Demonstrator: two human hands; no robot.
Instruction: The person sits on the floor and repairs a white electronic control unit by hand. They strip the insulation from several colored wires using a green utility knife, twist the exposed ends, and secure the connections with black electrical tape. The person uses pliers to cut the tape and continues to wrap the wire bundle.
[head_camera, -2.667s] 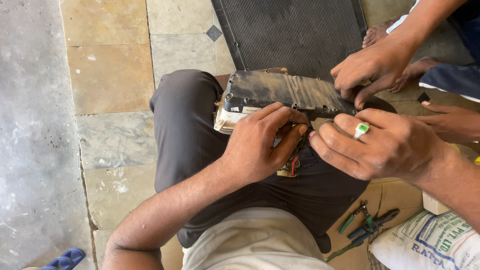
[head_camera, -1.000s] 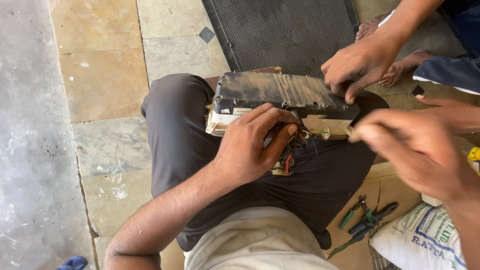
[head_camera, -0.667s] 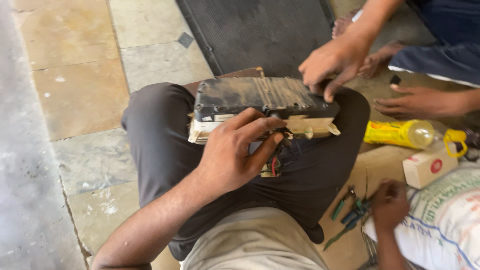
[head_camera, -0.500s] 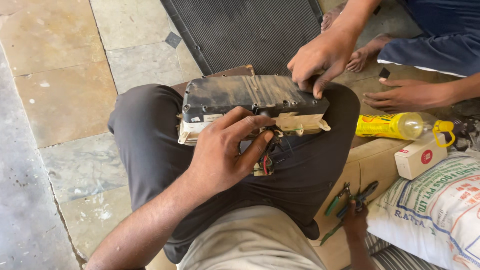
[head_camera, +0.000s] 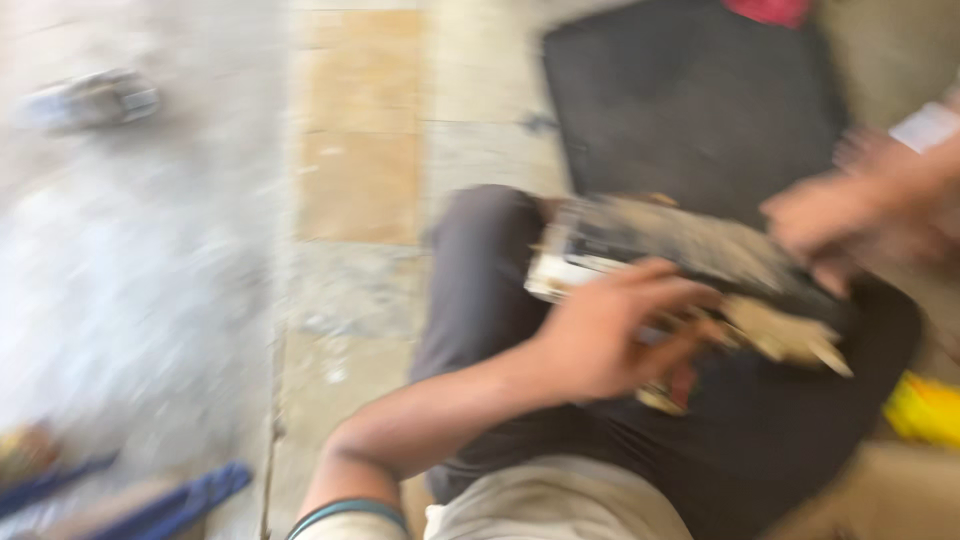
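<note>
- Head view, badly smeared by motion, shows a flat, dusty grey-black panel unit (head_camera: 690, 250) lying across the person's lap, on the dark trousers (head_camera: 480, 300)
- It looks rigid and fairly light, a plastic housing with a pale edge at its near left corner (head_camera: 550, 275) and a tan tab sticking out at the right (head_camera: 790, 340); that tab and any wiring beneath seem fragile, so the firm long edges look the safest place to hold it
- Left hand (head_camera: 610, 335) rests on its near edge, fingers curled down over the front; whether they pinch anything cannot be told
- Right hand is out of view
- Another person's hand (head_camera: 830, 225) touches the far right end, its fingers too blurred to read
- Beyond lies a dark mesh panel (head_camera: 700, 100) on the stone floor (head_camera: 360, 180); a yellow thing (head_camera: 925, 410) is cut off at the right edge
</note>
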